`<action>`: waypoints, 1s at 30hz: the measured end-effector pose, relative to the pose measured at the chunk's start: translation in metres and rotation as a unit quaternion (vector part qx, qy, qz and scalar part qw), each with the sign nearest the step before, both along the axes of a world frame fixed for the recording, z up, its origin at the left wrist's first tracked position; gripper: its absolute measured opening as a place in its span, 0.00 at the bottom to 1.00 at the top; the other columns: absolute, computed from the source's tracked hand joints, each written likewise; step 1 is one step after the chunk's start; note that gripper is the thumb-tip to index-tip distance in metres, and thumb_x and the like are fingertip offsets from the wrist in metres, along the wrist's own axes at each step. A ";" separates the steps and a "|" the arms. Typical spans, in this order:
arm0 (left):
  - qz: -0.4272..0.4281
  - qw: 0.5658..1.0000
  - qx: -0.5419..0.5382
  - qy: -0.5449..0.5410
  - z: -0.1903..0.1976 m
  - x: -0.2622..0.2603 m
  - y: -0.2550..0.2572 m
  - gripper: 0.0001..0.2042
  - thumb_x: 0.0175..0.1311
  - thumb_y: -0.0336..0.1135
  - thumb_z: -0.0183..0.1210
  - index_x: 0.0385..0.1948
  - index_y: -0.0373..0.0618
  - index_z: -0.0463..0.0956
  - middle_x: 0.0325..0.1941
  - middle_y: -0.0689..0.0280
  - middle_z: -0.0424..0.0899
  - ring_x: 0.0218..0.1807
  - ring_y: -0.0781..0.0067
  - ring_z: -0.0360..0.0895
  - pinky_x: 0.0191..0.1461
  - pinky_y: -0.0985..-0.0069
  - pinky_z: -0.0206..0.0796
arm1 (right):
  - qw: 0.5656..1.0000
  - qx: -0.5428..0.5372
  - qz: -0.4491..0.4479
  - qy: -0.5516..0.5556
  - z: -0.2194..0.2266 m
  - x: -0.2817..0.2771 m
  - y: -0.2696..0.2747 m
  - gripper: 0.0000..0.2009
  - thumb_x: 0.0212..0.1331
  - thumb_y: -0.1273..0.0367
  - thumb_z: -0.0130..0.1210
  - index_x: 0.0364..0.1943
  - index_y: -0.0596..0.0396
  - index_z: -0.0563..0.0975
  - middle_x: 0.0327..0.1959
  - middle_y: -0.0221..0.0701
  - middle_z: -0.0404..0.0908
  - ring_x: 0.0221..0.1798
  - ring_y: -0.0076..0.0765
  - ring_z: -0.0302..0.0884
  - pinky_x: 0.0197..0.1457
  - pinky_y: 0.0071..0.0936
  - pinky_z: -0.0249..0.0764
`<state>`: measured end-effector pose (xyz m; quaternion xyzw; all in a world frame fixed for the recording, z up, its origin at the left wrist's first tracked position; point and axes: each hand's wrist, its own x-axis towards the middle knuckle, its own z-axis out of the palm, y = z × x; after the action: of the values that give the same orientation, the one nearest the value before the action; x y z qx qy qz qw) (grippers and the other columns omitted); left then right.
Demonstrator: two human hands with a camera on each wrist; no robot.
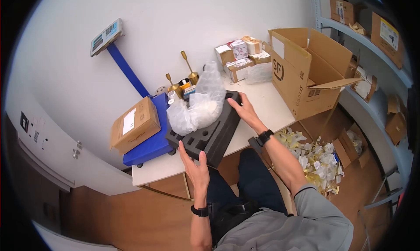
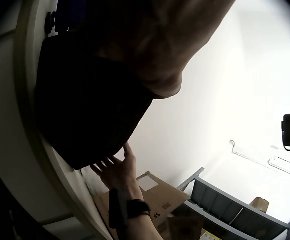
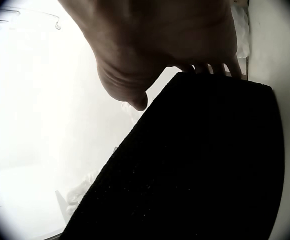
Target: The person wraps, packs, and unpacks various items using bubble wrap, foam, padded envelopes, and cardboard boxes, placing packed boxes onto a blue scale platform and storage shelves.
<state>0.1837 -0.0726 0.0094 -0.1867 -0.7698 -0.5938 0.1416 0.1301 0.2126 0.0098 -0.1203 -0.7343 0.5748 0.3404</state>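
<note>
A black foam insert with cut-out recesses lies at the table's front edge, between my two hands. My left hand is at its near left end, with straight fingers against the side and the thumb raised apart. At the opposite end my right hand touches the foam, its fingers extended along the end and its thumb near the top edge. On top of the foam rests a bundle of clear bubble wrap. Both wrist views show the foam as a dark block, and the bubble wrap hides part of its recesses.
A blue platform scale bears a sealed carton on the left. Brass-coloured holders stand behind the foam. Small boxes and a large opened carton occupy the right. Crumpled paper scraps cover the floor beside shelves.
</note>
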 end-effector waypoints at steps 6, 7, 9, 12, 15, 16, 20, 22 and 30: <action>-0.121 0.987 0.098 0.042 -0.010 -0.054 -0.005 0.33 0.78 0.42 0.49 0.80 0.38 0.53 0.80 0.45 0.63 0.81 0.47 0.61 0.82 0.63 0.50 | 0.984 0.079 -0.158 0.036 -0.037 0.087 -0.010 0.36 0.70 0.55 0.63 0.72 0.66 0.66 0.69 0.53 0.74 0.71 0.50 0.74 0.70 0.40 0.71; -0.122 0.986 0.110 0.041 -0.015 -0.070 -0.003 0.32 0.81 0.44 0.47 0.80 0.37 0.53 0.79 0.45 0.65 0.80 0.47 0.63 0.81 0.63 0.51 | 0.982 0.106 -0.153 0.026 -0.037 0.090 -0.012 0.35 0.71 0.56 0.63 0.74 0.64 0.65 0.71 0.52 0.74 0.71 0.49 0.75 0.69 0.40 0.73; -0.051 0.996 0.070 0.032 -0.017 -0.089 -0.003 0.32 0.82 0.47 0.46 0.79 0.36 0.54 0.78 0.45 0.66 0.79 0.47 0.64 0.80 0.63 0.52 | 0.991 0.071 -0.101 0.043 -0.038 0.090 -0.015 0.34 0.71 0.56 0.63 0.72 0.65 0.67 0.67 0.51 0.77 0.68 0.50 0.77 0.69 0.41 0.73; 0.025 0.997 0.051 0.043 -0.047 -0.109 -0.003 0.33 0.83 0.53 0.45 0.78 0.36 0.56 0.76 0.43 0.68 0.77 0.47 0.66 0.79 0.62 0.55 | 0.993 0.091 -0.055 0.049 -0.058 0.079 -0.014 0.33 0.70 0.56 0.63 0.70 0.66 0.70 0.61 0.51 0.81 0.64 0.53 0.80 0.68 0.42 0.74; 0.063 0.993 0.032 0.094 -0.075 -0.112 -0.003 0.30 0.82 0.50 0.50 0.76 0.38 0.61 0.69 0.43 0.77 0.70 0.48 0.75 0.72 0.63 0.64 | 0.978 0.189 -0.089 0.003 -0.076 0.068 -0.009 0.30 0.69 0.57 0.63 0.66 0.67 0.74 0.59 0.54 0.82 0.63 0.55 0.81 0.67 0.43 0.74; 0.018 0.997 0.033 0.073 -0.075 -0.115 -0.006 0.29 0.81 0.46 0.53 0.75 0.38 0.62 0.66 0.44 0.79 0.66 0.50 0.78 0.68 0.64 0.67 | 0.977 0.191 -0.100 0.001 -0.074 0.065 -0.007 0.29 0.68 0.57 0.64 0.63 0.68 0.76 0.59 0.54 0.82 0.63 0.56 0.81 0.67 0.43 0.74; -0.006 0.999 0.027 0.027 -0.079 -0.112 -0.009 0.27 0.76 0.36 0.60 0.71 0.33 0.65 0.58 0.42 0.84 0.60 0.47 0.84 0.63 0.64 0.73 | 0.965 0.235 -0.083 -0.081 -0.060 0.069 0.010 0.26 0.68 0.58 0.64 0.58 0.69 0.79 0.58 0.54 0.83 0.64 0.60 0.78 0.71 0.41 0.71; 0.032 0.998 -0.013 0.056 -0.088 -0.117 -0.007 0.29 0.75 0.38 0.60 0.71 0.29 0.64 0.65 0.39 0.79 0.68 0.41 0.77 0.70 0.59 0.68 | 0.960 0.259 -0.100 -0.041 -0.093 0.057 0.029 0.24 0.71 0.59 0.62 0.57 0.70 0.80 0.57 0.53 0.84 0.63 0.58 0.79 0.69 0.43 0.71; 0.016 0.998 0.046 0.041 -0.068 -0.100 -0.004 0.28 0.75 0.32 0.61 0.72 0.35 0.63 0.60 0.35 0.80 0.61 0.35 0.81 0.61 0.59 0.74 | 0.955 0.247 -0.130 -0.099 -0.093 0.061 0.027 0.29 0.78 0.50 0.51 0.60 0.67 0.80 0.59 0.53 0.84 0.64 0.58 0.80 0.68 0.41 0.72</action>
<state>0.0840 -0.0762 -0.0587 -0.1915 -0.7380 -0.6182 0.1911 0.1908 0.2398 -0.0832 -0.1829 -0.8616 0.3115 0.3566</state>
